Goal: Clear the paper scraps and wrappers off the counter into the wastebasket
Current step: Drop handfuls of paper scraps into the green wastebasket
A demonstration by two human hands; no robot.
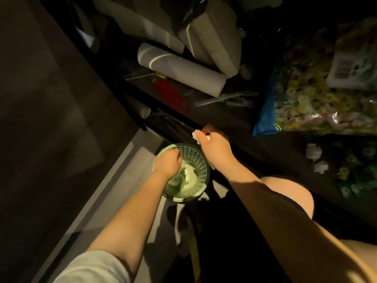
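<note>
Pinching hand: the right hand [215,147] hangs over the far right rim of the wastebasket [196,160], with its thumb [202,138] and curled fingers closed on a paper scrap [195,135].
Scrap against the fingers: the white, crumpled scrap sticks out on the left of the thumb tip. A second sliver of white shows on the right, between thumb and forefinger. The rest is hidden inside the grip.
Scrap against the basket: it is held above the rim's far edge and has not been dropped in.
Left hand: the left hand [168,160] lies knuckles up at the basket's far left rim, its fingers curled down toward the inside. I cannot tell whether they hold the rim, hold something else, or hold nothing.
Wastebasket: green and round with a perforated wall, it stands on the pale tiled floor [126,180] at the foot of the dark counter [275,152]. Pale paper lies in its bottom.
Left on the counter: two crumpled scraps [314,152] sit close together on the right, well apart from both hands.
Beyond the basket: a pale roll [181,70] lies on its side, with a red object [171,94] just below it. A patterned bag [306,94] with a blue edge lies at the right.
Person: a grey sleeve [95,268] covers the upper left arm, and a bare knee [285,190] shows beside the right forearm.
</note>
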